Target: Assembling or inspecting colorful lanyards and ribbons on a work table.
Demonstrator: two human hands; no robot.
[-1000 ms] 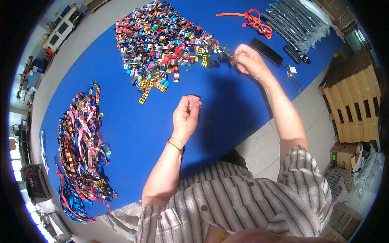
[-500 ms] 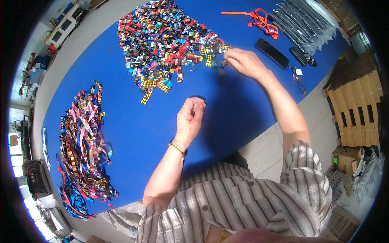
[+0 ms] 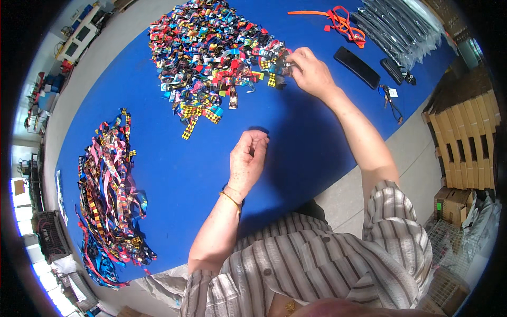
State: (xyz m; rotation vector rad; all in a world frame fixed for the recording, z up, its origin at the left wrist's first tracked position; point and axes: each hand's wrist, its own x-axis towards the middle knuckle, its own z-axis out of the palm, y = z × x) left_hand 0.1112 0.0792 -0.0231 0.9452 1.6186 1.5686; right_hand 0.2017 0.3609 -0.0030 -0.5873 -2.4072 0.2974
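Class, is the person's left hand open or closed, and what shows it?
Closed: the left hand has its fingers curled inward, not spread. Whether they enclose anything, I cannot tell.

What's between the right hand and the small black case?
In the head view, a flat black slab lies between the right hand and small black case.

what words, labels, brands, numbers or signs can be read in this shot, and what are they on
None can be read.
Short strips: colourful prints, any lettering too small.
Long strips: patterned, any lettering too small.
White tag: any marks too small.
Green label on a box: too small and blurred.
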